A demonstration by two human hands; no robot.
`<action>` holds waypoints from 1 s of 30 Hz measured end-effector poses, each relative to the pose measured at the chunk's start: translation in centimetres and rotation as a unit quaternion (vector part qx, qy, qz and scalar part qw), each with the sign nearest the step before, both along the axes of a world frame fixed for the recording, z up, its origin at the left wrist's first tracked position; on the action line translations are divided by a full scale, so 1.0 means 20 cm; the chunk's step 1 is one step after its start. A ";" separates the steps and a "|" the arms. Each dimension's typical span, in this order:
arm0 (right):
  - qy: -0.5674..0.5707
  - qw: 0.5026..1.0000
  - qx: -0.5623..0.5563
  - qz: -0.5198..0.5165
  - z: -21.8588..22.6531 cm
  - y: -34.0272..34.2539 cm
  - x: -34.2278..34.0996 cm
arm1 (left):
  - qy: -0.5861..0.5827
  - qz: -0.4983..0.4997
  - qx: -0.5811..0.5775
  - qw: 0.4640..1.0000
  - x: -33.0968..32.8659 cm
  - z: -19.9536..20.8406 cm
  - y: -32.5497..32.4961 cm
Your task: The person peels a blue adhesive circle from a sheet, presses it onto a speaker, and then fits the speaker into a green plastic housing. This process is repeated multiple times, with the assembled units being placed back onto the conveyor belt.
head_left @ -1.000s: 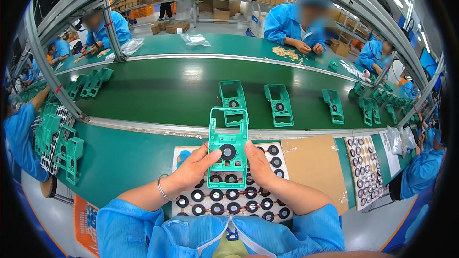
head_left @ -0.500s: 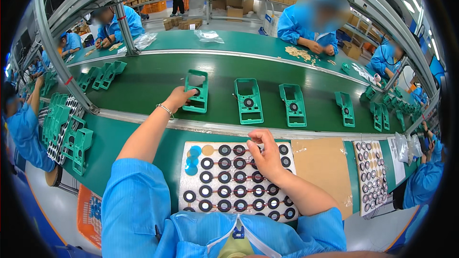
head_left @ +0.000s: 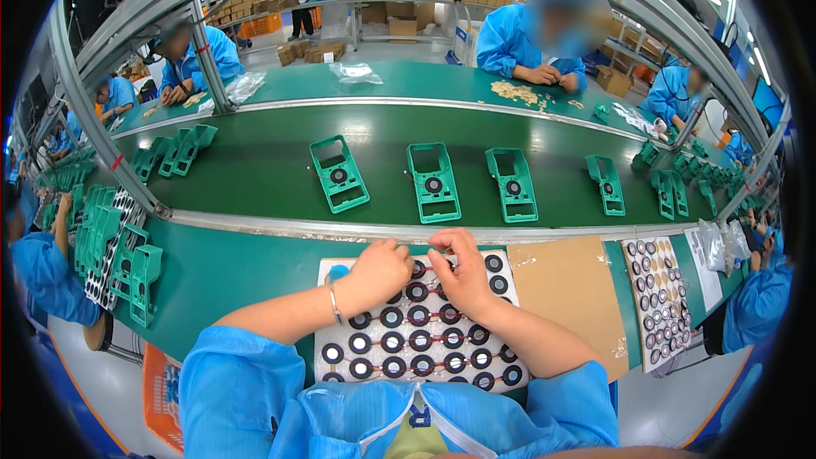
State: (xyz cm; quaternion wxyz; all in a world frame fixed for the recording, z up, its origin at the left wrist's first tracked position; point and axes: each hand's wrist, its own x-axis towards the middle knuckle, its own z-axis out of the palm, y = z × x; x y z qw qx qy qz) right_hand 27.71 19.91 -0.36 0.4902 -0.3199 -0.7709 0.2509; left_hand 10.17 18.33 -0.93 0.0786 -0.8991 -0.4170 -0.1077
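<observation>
My left hand is over the upper part of a white foam board, its fingers curled; whatever they hold is hidden. Just right of it, my right hand hangs over the same board with bent fingers and the thumb apart from them. Rows of round black speakers with pale centres and red wires cover the board. A blue round film shows beside my left wrist. Beyond, a green plastic housing lies slightly turned on the dark green belt, a round black speaker in it.
More green housings lie along the belt. Brown cardboard and another speaker board are to the right. Stacked housings stand at left, above an orange basket. Metal frame posts rise beside the belt; co-workers sit across it.
My left hand has let go of the leftmost near housing and come back to the speaker board beside my right hand. That housing now sits turned on the belt.
</observation>
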 end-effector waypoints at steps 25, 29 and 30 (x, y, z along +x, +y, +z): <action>0.185 0.862 -0.322 0.346 0.06 -0.07 0.01 | -0.599 0.036 -0.313 0.736 -0.07 0.26 -0.23; -0.001 0.989 -0.025 0.147 0.12 -0.10 0.01 | -0.560 0.073 -0.387 0.729 -0.09 0.29 -0.24; -0.002 0.989 -0.025 0.148 0.12 -0.10 0.01 | -0.560 0.080 -0.413 0.714 -0.09 0.29 -0.24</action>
